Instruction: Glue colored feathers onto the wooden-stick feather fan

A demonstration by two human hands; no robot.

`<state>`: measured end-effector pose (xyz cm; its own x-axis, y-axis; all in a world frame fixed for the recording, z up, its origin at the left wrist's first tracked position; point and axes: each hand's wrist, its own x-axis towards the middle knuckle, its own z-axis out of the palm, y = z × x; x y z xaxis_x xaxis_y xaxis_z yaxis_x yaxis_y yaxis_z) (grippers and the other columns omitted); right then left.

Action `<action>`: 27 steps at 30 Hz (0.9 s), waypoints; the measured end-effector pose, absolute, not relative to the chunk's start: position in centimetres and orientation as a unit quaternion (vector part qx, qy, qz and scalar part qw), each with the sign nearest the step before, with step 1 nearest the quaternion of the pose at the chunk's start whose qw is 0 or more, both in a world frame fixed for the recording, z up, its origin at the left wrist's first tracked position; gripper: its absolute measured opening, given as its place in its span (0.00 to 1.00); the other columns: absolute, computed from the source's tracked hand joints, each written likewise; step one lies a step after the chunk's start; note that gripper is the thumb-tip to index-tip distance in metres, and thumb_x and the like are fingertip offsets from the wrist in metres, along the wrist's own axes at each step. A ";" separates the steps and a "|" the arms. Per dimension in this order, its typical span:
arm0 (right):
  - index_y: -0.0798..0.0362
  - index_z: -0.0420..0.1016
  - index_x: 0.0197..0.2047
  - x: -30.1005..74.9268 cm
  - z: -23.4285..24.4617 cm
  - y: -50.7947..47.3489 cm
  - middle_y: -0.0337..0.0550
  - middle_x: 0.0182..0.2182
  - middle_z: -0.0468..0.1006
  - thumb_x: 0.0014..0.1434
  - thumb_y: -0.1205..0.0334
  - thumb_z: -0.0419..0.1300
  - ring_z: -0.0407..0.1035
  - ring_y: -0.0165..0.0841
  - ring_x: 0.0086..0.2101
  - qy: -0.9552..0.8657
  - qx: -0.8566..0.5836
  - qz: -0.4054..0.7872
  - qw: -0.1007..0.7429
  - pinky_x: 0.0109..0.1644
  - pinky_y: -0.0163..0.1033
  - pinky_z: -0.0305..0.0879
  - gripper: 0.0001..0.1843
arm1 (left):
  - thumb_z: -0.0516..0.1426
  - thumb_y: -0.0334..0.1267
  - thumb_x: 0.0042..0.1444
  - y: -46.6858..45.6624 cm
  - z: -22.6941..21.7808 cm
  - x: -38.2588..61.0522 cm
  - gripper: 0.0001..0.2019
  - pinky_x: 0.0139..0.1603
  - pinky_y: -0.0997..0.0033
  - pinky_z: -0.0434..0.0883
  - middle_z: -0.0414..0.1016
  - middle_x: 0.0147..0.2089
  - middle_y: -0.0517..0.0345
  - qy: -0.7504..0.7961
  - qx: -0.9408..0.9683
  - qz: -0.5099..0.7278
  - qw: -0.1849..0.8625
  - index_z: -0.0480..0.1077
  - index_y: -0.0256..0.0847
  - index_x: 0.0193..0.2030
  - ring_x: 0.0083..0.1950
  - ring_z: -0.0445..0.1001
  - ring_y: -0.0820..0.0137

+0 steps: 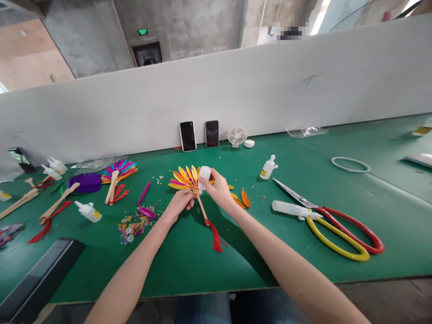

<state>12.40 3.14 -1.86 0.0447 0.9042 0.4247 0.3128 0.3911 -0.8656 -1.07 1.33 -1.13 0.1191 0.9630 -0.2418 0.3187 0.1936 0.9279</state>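
A yellow, orange and pink feather fan [184, 179] with a wooden handle and a red tassel [216, 238] lies on the green table [189, 261]. My left hand [179, 203] pinches the fan near the top of its handle. My right hand [218, 188] is closed round a small white glue bottle [204, 175], tipped with its nozzle down at the base of the feathers. Loose orange and yellow feathers [243, 198] lie just right of my right hand.
Red-handled and yellow-handled scissors [337, 225], a white tube [290, 209] and another glue bottle [268, 167] lie to the right. Finished fans [119, 170], wooden sticks, glue bottles and feather scraps [135, 222] fill the left. Two phones [187, 136] and a small fan [237, 136] lean on the white partition.
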 end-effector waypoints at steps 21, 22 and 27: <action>0.50 0.59 0.27 12.7 -2.0 3.6 0.43 0.26 0.69 0.49 0.50 0.53 0.63 0.35 0.28 -0.603 -0.487 0.270 0.571 0.33 0.42 0.60 0.12 | 0.48 0.31 0.46 1.1 -1.3 -1.3 0.07 0.17 0.79 0.52 0.60 0.12 0.67 0.564 0.554 0.338 0.511 0.65 0.35 0.22 0.13 0.55 0.82; 0.50 0.59 0.27 12.6 -2.0 3.5 0.43 0.26 0.69 0.49 0.50 0.53 0.63 0.35 0.28 -0.609 -0.479 0.278 0.568 0.33 0.42 0.60 0.12 | 0.48 0.31 0.46 1.1 -1.3 -1.3 0.07 0.17 0.79 0.52 0.60 0.12 0.67 0.564 0.553 0.337 0.513 0.65 0.35 0.22 0.13 0.55 0.81; 0.50 0.59 0.25 12.3 -2.0 3.2 0.42 0.24 0.69 0.48 0.50 0.54 0.63 0.36 0.29 -0.629 -0.472 0.285 0.548 0.32 0.41 0.60 0.12 | 0.48 0.31 0.47 1.3 -1.3 -1.2 0.08 0.17 0.79 0.51 0.60 0.12 0.67 0.564 0.544 0.337 0.522 0.65 0.35 0.22 0.13 0.55 0.82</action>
